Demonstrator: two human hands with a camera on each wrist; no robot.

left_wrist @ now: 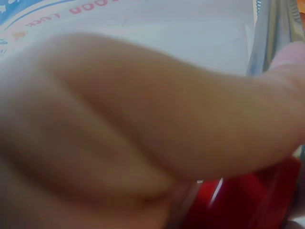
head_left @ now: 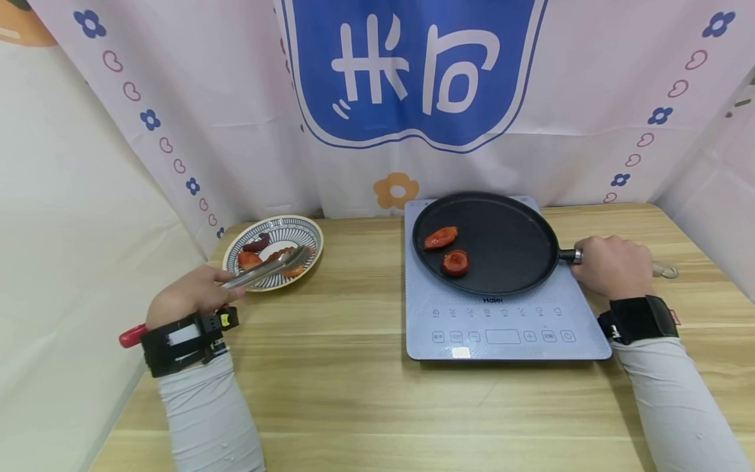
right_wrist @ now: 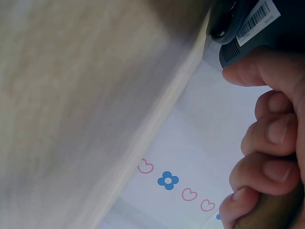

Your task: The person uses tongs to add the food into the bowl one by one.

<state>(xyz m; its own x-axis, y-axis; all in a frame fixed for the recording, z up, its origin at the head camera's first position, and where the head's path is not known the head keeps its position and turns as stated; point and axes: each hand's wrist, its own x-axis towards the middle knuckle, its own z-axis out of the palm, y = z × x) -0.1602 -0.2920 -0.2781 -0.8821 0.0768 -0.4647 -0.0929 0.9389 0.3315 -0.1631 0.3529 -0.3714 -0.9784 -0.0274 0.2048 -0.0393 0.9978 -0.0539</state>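
Note:
My left hand [head_left: 191, 293] grips metal tongs [head_left: 250, 274] with red handles [left_wrist: 248, 198]. The tips of the tongs reach over a patterned plate [head_left: 307, 234] at the back left, overlapping the reddish food pieces on it. A darker purple-brown piece [head_left: 257, 243] lies at the plate's far side. My right hand [head_left: 613, 265] is wrapped round the handle of a black flat pan [head_left: 501, 236], its curled fingers [right_wrist: 271, 131] showing in the right wrist view. At the pan's left side lie a long red food piece [head_left: 440, 238] and a round one [head_left: 455, 263].
The pan sits on a pale induction cooker [head_left: 507, 341] with touch controls along its front. Both stand on a wooden table [head_left: 330, 393]. A printed curtain [head_left: 248, 98] hangs behind the table, and pale cloth [head_left: 71, 229] lines the left side.

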